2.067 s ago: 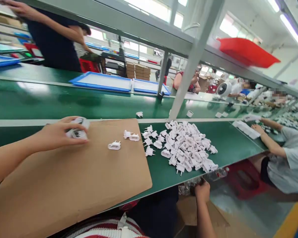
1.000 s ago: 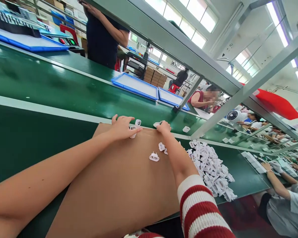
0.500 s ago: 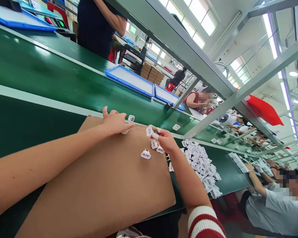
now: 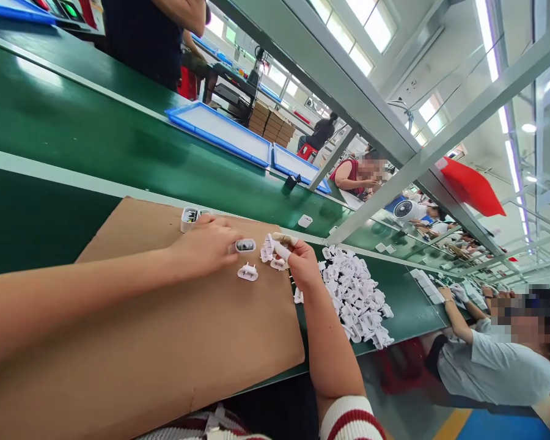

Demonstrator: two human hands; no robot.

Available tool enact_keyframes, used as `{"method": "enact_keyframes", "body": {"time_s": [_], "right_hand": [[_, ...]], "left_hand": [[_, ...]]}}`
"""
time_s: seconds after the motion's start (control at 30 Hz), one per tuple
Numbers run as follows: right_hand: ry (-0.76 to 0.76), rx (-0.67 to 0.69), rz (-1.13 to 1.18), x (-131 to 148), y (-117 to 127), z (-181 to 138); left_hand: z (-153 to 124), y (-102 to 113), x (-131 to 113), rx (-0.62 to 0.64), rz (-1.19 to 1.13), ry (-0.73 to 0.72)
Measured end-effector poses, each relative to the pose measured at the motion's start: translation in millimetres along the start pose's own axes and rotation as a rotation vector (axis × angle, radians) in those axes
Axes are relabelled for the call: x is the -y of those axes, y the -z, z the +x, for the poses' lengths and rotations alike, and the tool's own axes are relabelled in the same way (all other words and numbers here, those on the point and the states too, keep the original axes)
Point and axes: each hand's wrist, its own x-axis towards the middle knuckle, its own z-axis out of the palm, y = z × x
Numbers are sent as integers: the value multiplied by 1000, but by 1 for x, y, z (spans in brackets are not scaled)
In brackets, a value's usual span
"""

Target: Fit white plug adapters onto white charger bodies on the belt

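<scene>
My left hand (image 4: 207, 245) reaches over the brown cardboard sheet (image 4: 178, 330), its fingers closed on a small white charger housing (image 4: 245, 245) with its open end showing. My right hand (image 4: 304, 264), with covers on some fingertips, pinches a white plug cover with pins (image 4: 267, 248) just right of that housing. A second plug cover (image 4: 247, 272) lies on the cardboard below, pins up. Another plug cover (image 4: 278, 264) is partly hidden under my right fingers. Behind my left hand, another white housing (image 4: 189, 219) stands at the cardboard's far edge, parts visible inside.
A heap of white plug covers (image 4: 357, 296) lies right of my right forearm. Beyond the cardboard runs a green conveyor (image 4: 132, 153) carrying a white piece (image 4: 305, 220). Blue-rimmed trays (image 4: 224, 131) line its far side. A metal frame (image 4: 371, 195) slants overhead; co-workers sit along the line.
My left hand has come from the cardboard's far edge nearer my right hand, now with a housing in its fingers. My right hand keeps its plug cover, now turned. The camera view has shifted.
</scene>
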Motion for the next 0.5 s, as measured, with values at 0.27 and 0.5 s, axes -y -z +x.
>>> {"method": "enact_keyframes", "body": {"time_s": [0.27, 0.5], "right_hand": [[-15, -38, -277, -17, -18, 6], [-147, -76, -255, -28, -27, 11]], "left_hand": [[-26, -37, 15, -10, -395, 64], [-23, -49, 25, 21, -526, 14]]}}
